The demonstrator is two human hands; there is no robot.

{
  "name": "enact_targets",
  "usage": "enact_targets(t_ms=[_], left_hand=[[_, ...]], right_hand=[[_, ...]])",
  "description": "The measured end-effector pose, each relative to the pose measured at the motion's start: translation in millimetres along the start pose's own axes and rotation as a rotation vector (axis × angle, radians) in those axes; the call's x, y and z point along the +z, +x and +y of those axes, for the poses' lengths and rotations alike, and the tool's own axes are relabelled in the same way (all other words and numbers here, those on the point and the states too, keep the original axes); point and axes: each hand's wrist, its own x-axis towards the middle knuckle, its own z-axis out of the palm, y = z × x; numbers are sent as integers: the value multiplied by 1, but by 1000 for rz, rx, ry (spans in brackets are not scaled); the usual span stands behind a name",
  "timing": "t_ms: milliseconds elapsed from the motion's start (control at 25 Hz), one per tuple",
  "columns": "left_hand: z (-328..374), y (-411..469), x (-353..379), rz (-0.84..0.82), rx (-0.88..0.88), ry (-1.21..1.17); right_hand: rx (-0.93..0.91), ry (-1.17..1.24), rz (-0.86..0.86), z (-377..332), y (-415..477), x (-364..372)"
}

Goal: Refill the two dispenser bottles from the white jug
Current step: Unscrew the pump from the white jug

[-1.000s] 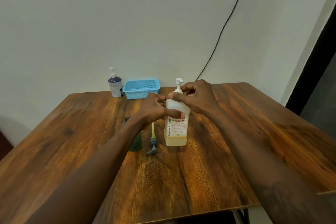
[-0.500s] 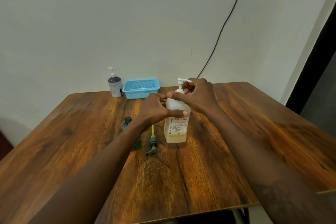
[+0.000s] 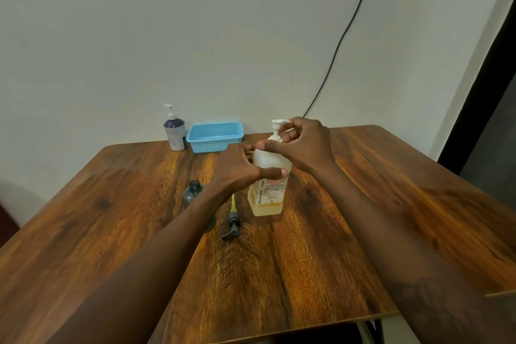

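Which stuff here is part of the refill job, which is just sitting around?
Job: white jug, held by left hand and right hand; open grey bottle; its removed pump; purple-white dispenser bottle.
Idle: blue basket; black cable.

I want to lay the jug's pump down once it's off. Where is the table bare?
Bare wood lies right of the jug out to the table's right edge, and along the near edge. Crowded: just left of the jug, with the loose pump and open dark bottle.
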Motion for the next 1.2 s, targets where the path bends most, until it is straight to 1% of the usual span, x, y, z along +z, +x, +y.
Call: enact_targets(t_ms=[80, 160, 200, 240, 280, 320, 400, 440, 480, 520, 560, 680, 720, 760, 800, 840, 920, 960, 1000, 1080, 1200], left_hand=[[-1, 1, 0, 12, -28, -28], [0, 1, 0, 14, -37, -39], [0, 1, 0, 14, -35, -31], [0, 0, 0, 17, -30, -27], [1, -2, 0, 20, -24, -25], [2, -3, 0, 19, -15, -21], [5, -6, 1, 1, 15, 4], [7, -7, 2, -11, 26, 11], [7, -7, 3, -19, 29, 8], [7, -7, 4, -21, 22, -1], [7, -7, 4, -18, 9, -11], [4, -7, 4, -11, -6, -13], [5, -8, 3, -13, -7, -11], [5, -7, 2, -19, -8, -10], [5, -7, 2, -26, -6, -7], [5, -7, 2, -32, -1, 2], [5, -7, 3, -37, 2, 2], [5, -8, 3, -38, 0, -7], [5, -8, 4, -36, 0, -11], [4, -8, 4, -26, -2, 0], [1, -6, 3, -8, 1, 29]], right_hand=[[22, 140, -119, 2, 3, -2], [82, 309, -301, 4, 3, -4], [102, 362, -357, 4, 3, -5], [100, 369, -372, 4, 3, -4], [72, 314, -343, 4, 2, -3], [28, 203, -276, 3, 2, -2], [-61, -73, -94, 0, 0, 1], [-90, -148, -35, -1, 0, 1], [-99, -154, -25, -1, 0, 2], [-95, -102, -58, 0, 1, 2], [-85, -16, -126, 2, 2, 1], [-38, 302, -421, 8, 5, -7], [-18, 347, -479, 9, 6, -7], [-8, 328, -500, 10, 6, -6], [-9, 248, -482, 11, 6, -5], [-23, 133, -423, 10, 4, -3], [-46, -94, -218, 7, -1, 1], [-48, -164, -122, 6, -2, 3], [-45, -178, -71, 6, -2, 4], [-31, -65, -82, 6, -1, 4], [25, 237, -196, 5, 0, -1]])
